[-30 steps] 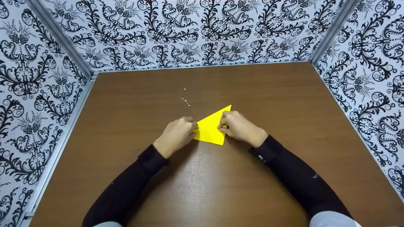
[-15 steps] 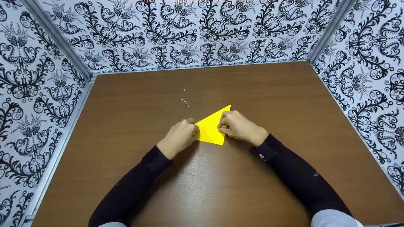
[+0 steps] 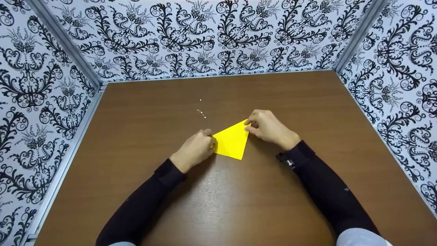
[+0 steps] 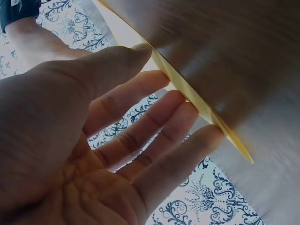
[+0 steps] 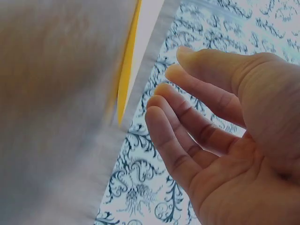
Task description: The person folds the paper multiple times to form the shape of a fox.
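Note:
A piece of bright yellow paper (image 3: 231,141), folded with layered edges, lies near the middle of the brown table. My left hand (image 3: 195,149) rests its fingertips on the paper's left corner. In the left wrist view, the thumb and the fingertips of this hand (image 4: 140,112) touch the paper (image 4: 194,101) along its edge, with the thumb apart from the fingers. My right hand (image 3: 271,128) is at the paper's upper right corner, covering its tip. The right wrist view shows this hand (image 5: 206,117) with loosely bent fingers holding nothing, apart from the paper's edge (image 5: 125,79).
Small white specks (image 3: 201,113) lie on the brown table (image 3: 143,112) beyond the paper. White walls (image 3: 191,37) with black scroll patterns stand behind the table and on both sides.
My right hand has moved up and to the right along the paper's right edge, uncovering more of it. The left hand and the paper stay nearly in place.

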A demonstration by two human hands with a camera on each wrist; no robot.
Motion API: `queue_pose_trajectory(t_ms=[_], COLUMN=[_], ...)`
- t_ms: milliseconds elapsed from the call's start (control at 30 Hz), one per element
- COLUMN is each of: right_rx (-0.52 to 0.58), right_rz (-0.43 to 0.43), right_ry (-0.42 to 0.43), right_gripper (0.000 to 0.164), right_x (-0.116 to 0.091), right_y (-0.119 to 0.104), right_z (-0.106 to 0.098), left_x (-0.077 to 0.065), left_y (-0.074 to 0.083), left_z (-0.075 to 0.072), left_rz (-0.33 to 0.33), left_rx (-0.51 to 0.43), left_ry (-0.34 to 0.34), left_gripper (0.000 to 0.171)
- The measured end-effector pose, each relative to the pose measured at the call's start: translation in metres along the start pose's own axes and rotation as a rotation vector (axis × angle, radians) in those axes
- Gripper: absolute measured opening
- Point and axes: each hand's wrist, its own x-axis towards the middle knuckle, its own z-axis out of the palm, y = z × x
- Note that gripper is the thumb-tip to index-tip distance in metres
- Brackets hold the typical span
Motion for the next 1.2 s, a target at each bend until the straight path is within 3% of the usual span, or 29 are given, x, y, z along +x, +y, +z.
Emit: queue_pose_trajectory(t_ms=[200,467,900,1200], right_rx=[-0.001,-0.033,-0.057,-0.064], right_rz=[0.054,0.086,0.145,0.141], right_ry=[0.017,-0.027,-0.079,-0.080], right_gripper=[0.027,0.033,0.038,0.035], right_x=[-0.001,-0.002,-0.004,-0.004], right_y=[0.011,0.016,0.017,0.017], right_z=[-0.005,0.001,0.002,0.003], left_x=[0.002,0.001,0.004,0.000], left_y=[-0.005,-0.008,-0.009,-0.010], left_z=[0.002,0.001,0.003,0.003], left_rz=[0.006,0.041,0.033,0.050], left_rx=[-0.020,-0.060,-0.077,-0.068], left_ry=[-0.013,-0.013,-0.017,-0.024], left_gripper=[0.005,0.007,0.007,0.006])
